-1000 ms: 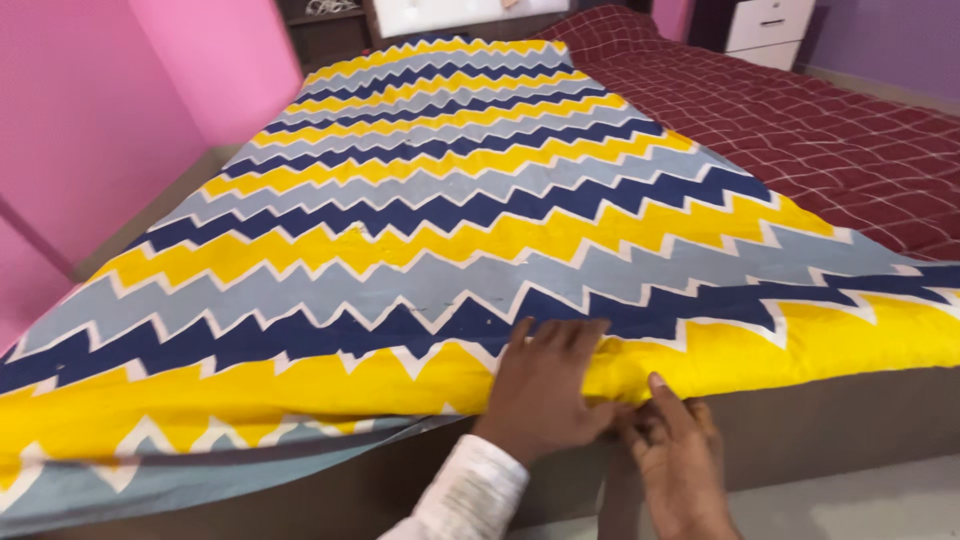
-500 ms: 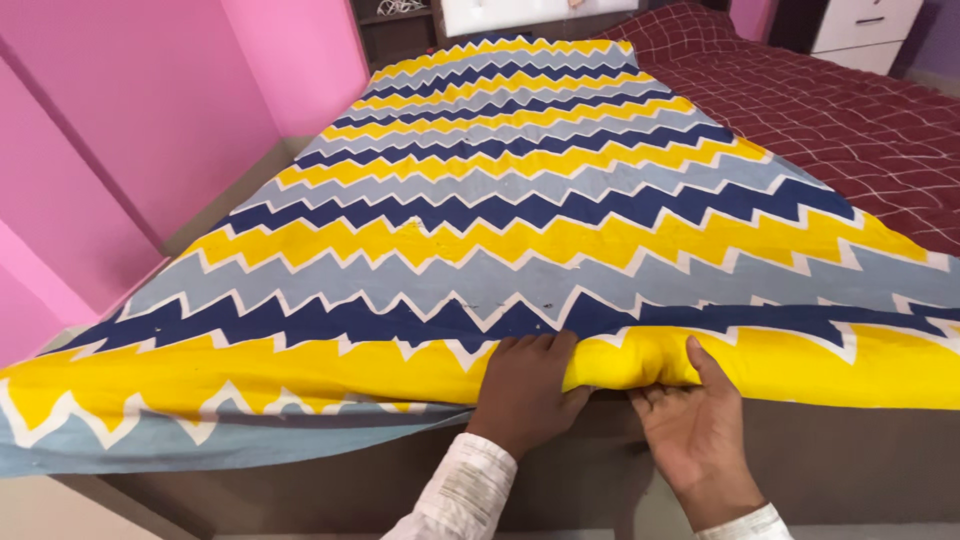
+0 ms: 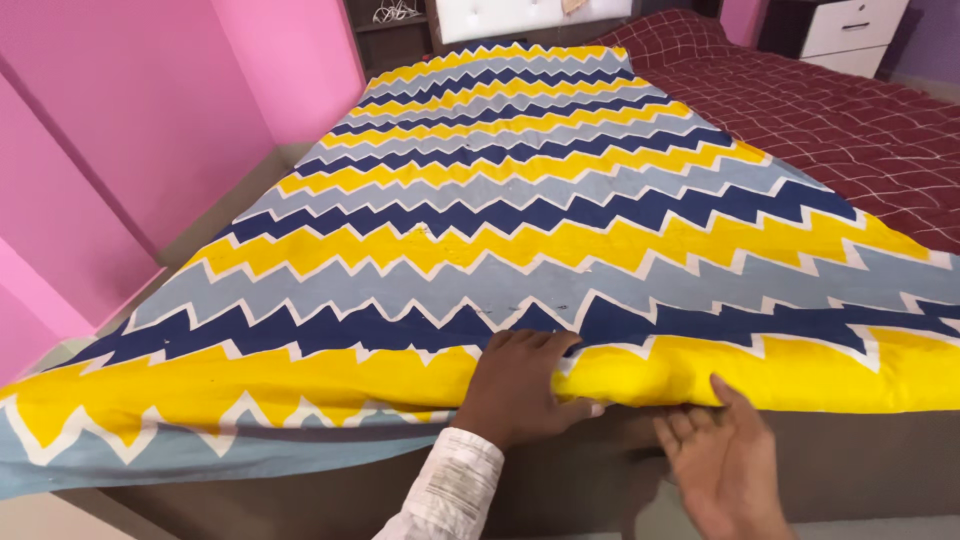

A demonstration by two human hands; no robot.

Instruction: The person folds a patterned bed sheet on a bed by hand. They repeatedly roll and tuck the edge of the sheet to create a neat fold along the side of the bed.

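Pressing down on the near edge of the zigzag bedsheet (image 3: 520,200), the left hand (image 3: 520,385) lies palm down with its fingers spread over the yellow band and its thumb hooked under the folded edge, so it pinches the cloth there. Just to its right and a little lower, the right hand (image 3: 725,465) is held open, palm up, fingers loose and grasping nothing; its thumb tip points up to the sheet's lower edge, and whether it touches the cloth cannot be told. The sheet, in yellow, navy, pale blue and white chevrons, stretches away from both hands over the bed, and to the left of the left hand its edge hangs down over the brown bed frame (image 3: 850,450). Beyond the right hand, further right, lies a maroon checked blanket (image 3: 850,130). Far to the left of the left hand stands a pink wall (image 3: 120,130). Ahead of the hands, a white drawer unit (image 3: 850,30) sits past the blanket.
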